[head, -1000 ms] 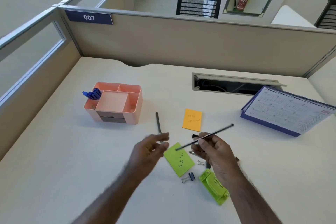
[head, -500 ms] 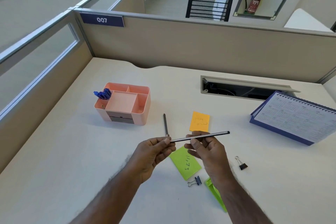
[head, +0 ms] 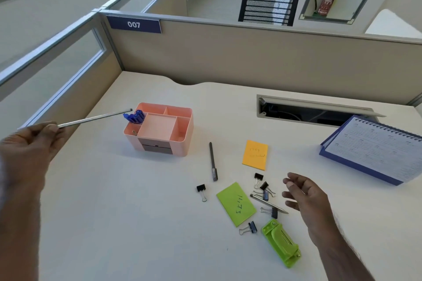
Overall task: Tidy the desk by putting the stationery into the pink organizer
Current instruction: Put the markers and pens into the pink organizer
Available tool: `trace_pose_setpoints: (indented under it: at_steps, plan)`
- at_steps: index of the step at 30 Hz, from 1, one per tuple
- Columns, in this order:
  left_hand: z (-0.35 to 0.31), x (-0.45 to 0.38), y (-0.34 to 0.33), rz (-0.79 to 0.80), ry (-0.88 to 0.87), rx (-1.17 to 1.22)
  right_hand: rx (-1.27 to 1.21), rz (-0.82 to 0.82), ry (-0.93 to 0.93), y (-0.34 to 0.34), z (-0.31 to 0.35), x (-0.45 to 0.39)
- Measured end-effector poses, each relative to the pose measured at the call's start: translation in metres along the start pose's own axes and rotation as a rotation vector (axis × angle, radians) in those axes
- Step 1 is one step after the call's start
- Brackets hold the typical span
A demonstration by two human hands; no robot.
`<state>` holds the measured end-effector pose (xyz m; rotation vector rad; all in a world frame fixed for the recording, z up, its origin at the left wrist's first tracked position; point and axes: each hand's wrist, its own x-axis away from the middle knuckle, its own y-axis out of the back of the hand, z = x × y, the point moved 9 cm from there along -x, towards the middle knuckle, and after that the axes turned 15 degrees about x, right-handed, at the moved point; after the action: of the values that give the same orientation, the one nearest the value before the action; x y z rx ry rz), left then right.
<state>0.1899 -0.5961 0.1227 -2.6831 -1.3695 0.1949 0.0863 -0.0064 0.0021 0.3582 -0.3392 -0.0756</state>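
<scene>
The left hand (head: 29, 143) pinches a thin grey pencil (head: 94, 118) by one end to aim it into the pink plastic organizer (head: 182, 130), while the right hand (head: 306, 196) hovers with loose, empty fingers.

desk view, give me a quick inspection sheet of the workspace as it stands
surface: white desk, stationery scattered centre-right.
job's things: pink organizer holds blue pens; grey pen, orange sticky note, green sticky note, binder clips, a second pen and green stapler lie loose.
clutter: desk calendar at right.
grippers: left hand pinches a thin grey pen, tip over the organizer's left compartments; right hand open, empty, near the clips.
cables: some inside the open cable tray.
surroundings: partition tagged 007, chair, fire extinguisher.
</scene>
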Motion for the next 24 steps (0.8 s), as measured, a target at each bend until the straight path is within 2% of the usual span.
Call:
trace_pose_setpoints:
  at_steps: [6,10,13,16,20,24]
  plan:
    - [0.037,-0.027,0.013,0.017,-0.039,-0.197,0.008,0.016,0.003,-0.004,0.001,0.001]
    - [0.040,-0.026,-0.009,0.081,-0.172,-0.372,0.086,-0.019,0.008,0.000,-0.001,-0.001]
    - [0.026,-0.011,-0.041,0.126,-0.326,-0.667,0.417,-0.084,0.095,0.005,-0.005,-0.002]
    - [0.012,0.004,-0.080,0.192,-0.517,-0.860,0.805,0.016,0.164,-0.011,-0.025,-0.002]
    - [0.024,0.005,-0.107,0.264,-0.496,-0.987,1.108,0.055,0.248,-0.035,-0.039,-0.004]
    - [0.033,0.003,-0.117,0.242,-0.476,-1.074,1.377,-0.064,0.374,-0.052,-0.031,-0.008]
